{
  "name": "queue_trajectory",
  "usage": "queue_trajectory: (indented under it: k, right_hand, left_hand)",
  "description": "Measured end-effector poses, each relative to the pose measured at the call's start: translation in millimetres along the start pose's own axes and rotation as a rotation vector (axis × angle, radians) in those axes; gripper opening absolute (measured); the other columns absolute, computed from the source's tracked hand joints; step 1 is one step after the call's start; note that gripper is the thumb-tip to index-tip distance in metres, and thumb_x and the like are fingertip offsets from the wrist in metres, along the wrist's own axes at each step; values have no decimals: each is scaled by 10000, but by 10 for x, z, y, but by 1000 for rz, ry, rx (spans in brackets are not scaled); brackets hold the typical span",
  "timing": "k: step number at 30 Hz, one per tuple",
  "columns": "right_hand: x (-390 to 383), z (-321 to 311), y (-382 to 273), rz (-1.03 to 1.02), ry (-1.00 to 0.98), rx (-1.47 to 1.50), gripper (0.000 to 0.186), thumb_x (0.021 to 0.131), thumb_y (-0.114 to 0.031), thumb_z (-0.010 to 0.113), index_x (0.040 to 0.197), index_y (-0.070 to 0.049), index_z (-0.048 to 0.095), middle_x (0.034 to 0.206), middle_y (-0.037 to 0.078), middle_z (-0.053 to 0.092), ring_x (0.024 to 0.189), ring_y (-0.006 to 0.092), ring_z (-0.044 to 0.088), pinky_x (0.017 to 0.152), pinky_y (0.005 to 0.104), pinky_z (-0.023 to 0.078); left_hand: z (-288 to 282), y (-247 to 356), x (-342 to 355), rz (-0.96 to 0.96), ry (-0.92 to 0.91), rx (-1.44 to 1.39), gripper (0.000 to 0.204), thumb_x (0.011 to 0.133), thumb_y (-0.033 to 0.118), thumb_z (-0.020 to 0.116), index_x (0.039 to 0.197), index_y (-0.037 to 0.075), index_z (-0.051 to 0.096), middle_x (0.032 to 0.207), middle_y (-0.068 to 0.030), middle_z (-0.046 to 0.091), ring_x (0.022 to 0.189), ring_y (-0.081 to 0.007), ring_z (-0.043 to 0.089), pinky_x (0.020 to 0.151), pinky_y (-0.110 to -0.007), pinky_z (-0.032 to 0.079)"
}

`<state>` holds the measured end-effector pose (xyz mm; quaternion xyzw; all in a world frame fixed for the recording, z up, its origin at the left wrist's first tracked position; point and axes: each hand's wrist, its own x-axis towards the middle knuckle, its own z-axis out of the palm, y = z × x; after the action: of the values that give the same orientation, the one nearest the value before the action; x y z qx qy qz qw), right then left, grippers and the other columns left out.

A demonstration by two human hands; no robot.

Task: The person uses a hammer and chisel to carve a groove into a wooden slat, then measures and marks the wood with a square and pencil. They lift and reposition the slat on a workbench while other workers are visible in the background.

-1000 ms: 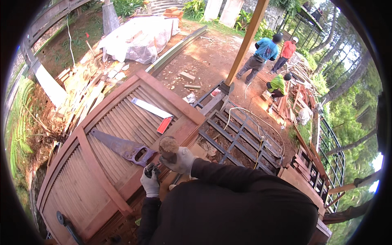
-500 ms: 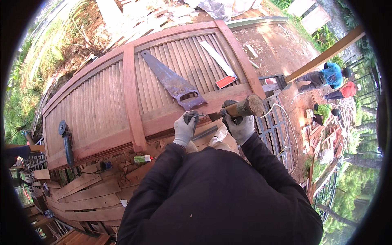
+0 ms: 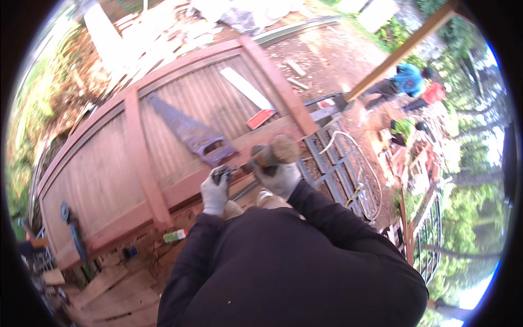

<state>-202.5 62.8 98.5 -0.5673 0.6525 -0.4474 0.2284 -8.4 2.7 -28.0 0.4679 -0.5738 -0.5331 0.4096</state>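
Observation:
Both my hands wear white gloves with dark fingers, close together over the near edge of a reddish wooden shutter panel (image 3: 143, 158). My left hand (image 3: 216, 192) is pinched round something small, too blurred to name. My right hand (image 3: 282, 179) is closed round a thick wooden-handled tool (image 3: 277, 150). The tool's broad, worn round end points up and right, and its dark other end points toward my left hand. Just beyond my left hand lies a handsaw (image 3: 188, 128) with a purplish handle, flat on the panel. A try square (image 3: 248, 90) with a red stock rests farther right.
An angle grinder (image 3: 73, 231) lies at the panel's left end. Wood offcuts (image 3: 117, 291) and a green-and-white bottle (image 3: 175, 235) are below the near edge. Right of the panel are a metal frame (image 3: 332, 166) and a pale cable (image 3: 362, 143). Several people (image 3: 408, 80) work beyond a wooden post (image 3: 400, 52).
The whole view has shifted, so the panel, tools and hands appear farther left and somewhat turned. Both hands keep their grips and stay close together.

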Motion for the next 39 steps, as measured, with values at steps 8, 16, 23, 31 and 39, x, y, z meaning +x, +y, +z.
queue_trajectory:
  k: [8, 16, 23, 31, 39]
  right_hand:
    - [41, -92, -210, -75, -150, -86, 204, 908, -240, 700, 1033, -80, 687, 913, 113, 719, 832, 298, 699, 742, 380, 556]
    - [30, -59, -188, -84, -154, -89, 331, 886, -269, 705, 1160, -102, 628, 943, 179, 693, 866, 402, 675, 753, 452, 552]
    - [25, -11, -50, -77, -119, -83, 356, 868, -290, 724, 1140, -82, 628, 901, 200, 691, 863, 414, 675, 748, 459, 550]
    - [106, 4, -152, -67, 68, 17, 231, 888, -248, 725, 997, -50, 675, 847, 185, 711, 800, 373, 710, 704, 423, 555]
    - [-23, 28, 119, -83, -56, 149, 349, 891, 89, 640, 1227, 32, 562, 1098, 110, 678, 954, 159, 697, 802, 287, 590]
  left_hand:
    - [-17, -60, 23, 40, -38, -66, 228, 972, 30, 593, 1172, -61, 655, 996, -91, 730, 875, -155, 700, 829, -296, 562]
    - [-42, -59, 33, 80, -28, 28, 247, 958, 85, 620, 1161, -44, 676, 996, -84, 736, 870, -151, 704, 830, -297, 552]
    - [-21, -101, 56, 89, -44, 51, 238, 962, 64, 610, 1166, -43, 671, 1011, -83, 737, 897, -152, 704, 843, -298, 555]
    - [-57, -125, 57, -55, -43, -189, 223, 963, 29, 599, 1165, -30, 673, 1007, -75, 737, 888, -143, 705, 833, -288, 556]
    - [-68, -18, 8, -120, -21, -154, 213, 952, 7, 593, 1143, -36, 678, 974, -82, 747, 859, -143, 716, 807, -289, 575]
